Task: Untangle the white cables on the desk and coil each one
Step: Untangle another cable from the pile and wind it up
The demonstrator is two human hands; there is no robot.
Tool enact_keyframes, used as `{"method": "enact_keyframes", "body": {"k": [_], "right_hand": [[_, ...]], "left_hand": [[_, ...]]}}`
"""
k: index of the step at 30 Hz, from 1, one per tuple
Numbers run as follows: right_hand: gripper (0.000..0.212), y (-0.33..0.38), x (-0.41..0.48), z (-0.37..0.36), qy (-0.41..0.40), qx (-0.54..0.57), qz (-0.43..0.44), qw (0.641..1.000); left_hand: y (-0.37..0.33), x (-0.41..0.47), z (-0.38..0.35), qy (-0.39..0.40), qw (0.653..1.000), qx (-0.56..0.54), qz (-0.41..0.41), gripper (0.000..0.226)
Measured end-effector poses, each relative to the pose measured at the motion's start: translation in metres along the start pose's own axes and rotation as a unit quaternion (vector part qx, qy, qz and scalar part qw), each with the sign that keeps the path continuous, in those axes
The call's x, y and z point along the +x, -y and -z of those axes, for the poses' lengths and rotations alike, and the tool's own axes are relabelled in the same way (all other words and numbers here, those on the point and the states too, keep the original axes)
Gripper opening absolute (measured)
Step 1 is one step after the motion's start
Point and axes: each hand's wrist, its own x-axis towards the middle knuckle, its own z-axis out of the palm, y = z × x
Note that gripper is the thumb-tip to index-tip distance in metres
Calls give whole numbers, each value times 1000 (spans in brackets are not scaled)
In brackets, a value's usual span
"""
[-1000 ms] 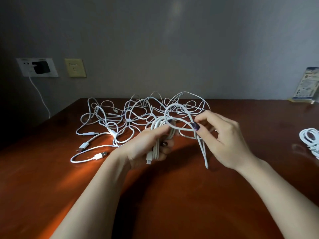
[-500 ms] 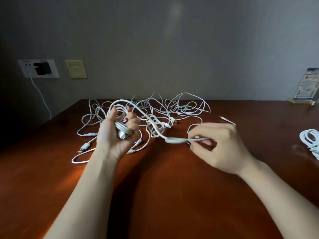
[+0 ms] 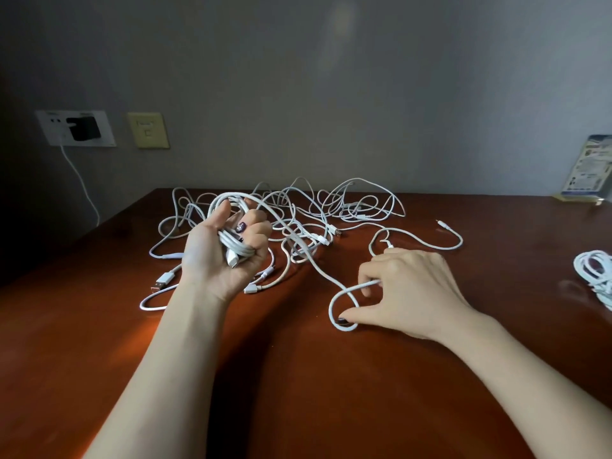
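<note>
The left hand (image 3: 225, 260) is held above the tabletop (image 3: 298, 376), palm up, with its fingers curled round a partly wound coil (image 3: 236, 250) of white cable. From that coil a loose strand (image 3: 311, 263) is led down and to the right into the right hand (image 3: 407, 289). There it is pinched under the curled fingers and bent into a small loop (image 3: 334, 303) beside the thumb. Behind both hands, the tangle (image 3: 331, 210) of remaining white cables is spread over the far part of the tabletop.

Trouble is most likely where the strand passes close over the near edge of the tangle. If it is drawn in while a neighbouring cable is caught on it, that cable may be dragged along and a knot pulled tighter. The small loop may also be wound into the coil as a kink if it is not straightened first. The turns are retained by curled fingers alone, so they may spring apart if the grip is loosened to admit the next turn.

The number of turns in the coil cannot be counted, since most are covered by the fingers. Whether the strand is clear of the tangle cannot be told. Whether the curved length ending in a small plug (image 3: 440, 221), beyond the right hand, belongs to the same cable is also uncertain, the join being hidden by the hand. Another bundle of white cable (image 3: 592, 270) is cut off at the right edge. The cables in the tangle cannot be separated by eye in the dim light.
</note>
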Motion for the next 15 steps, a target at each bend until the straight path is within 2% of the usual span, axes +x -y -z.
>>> {"method": "enact_keyframes", "body": {"k": [1,3,5,7,9,11,13,15], "right_hand": [[35,0,-1,1,33,20,-7,999],[36,-1,-1,0,69,71,-11,995],[33,0,-1,-3,50,152,-15,987],[30,2,0,-7,27,233,-36,971],[38,5,1,-10,2,293,-52,955],[43,9,3,-12,-25,342,-57,938],[31,13,4,-11,-47,381,-48,922],[32,16,4,-11,-65,406,-49,910]], "left_hand": [[0,-1,-1,14,1000,12,-1,42],[2,-4,-7,45,996,74,1,25],[8,-7,-14,62,986,154,10,17],[18,-8,-20,69,971,225,35,23],[29,-7,-23,75,951,293,61,31],[40,-5,-26,80,931,346,87,27],[48,-3,-28,89,917,371,113,29],[52,0,-29,100,916,366,127,39]]}}
